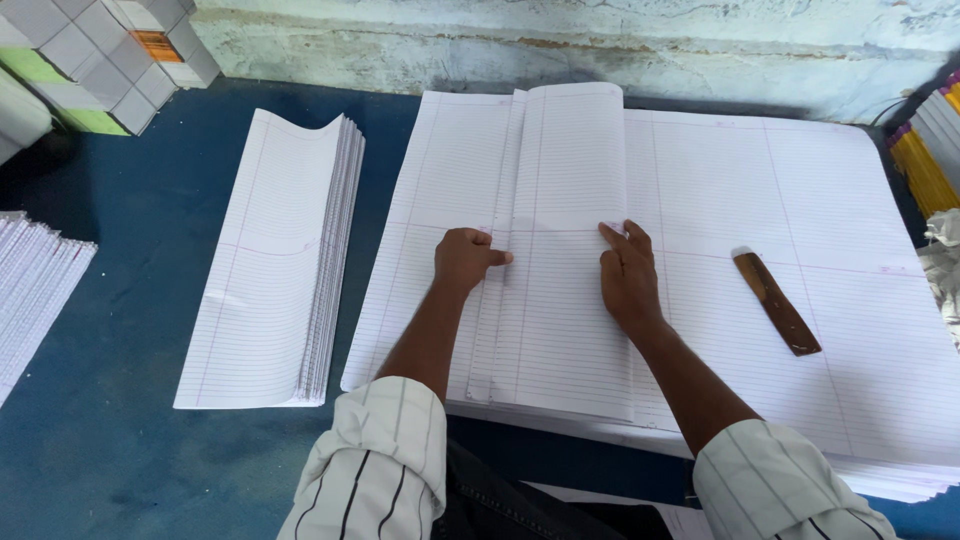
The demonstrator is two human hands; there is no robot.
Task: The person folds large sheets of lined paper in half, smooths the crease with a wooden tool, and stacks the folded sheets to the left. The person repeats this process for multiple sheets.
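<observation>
A big stack of white ruled sheets (pixel 800 200) lies on a blue table (pixel 100 440). On it, a folded set of ruled sheets (pixel 565 300) lies lengthwise, its left edge doubled over. My left hand (pixel 465 258) is curled and presses the thumb on that folded left edge. My right hand (pixel 628 272) lies flat on the right side of the folded set, fingers pointing away. A brown wooden stick (pixel 777 302) rests on the big stack, to the right of my right hand.
A pile of folded ruled sheets (pixel 275 270) sits to the left. More paper stacks (pixel 35 275) lie at the far left, boxed blocks (pixel 100 60) at the back left, yellow-edged bundles (pixel 925 165) at the right edge. A rough wall (pixel 600 40) runs behind.
</observation>
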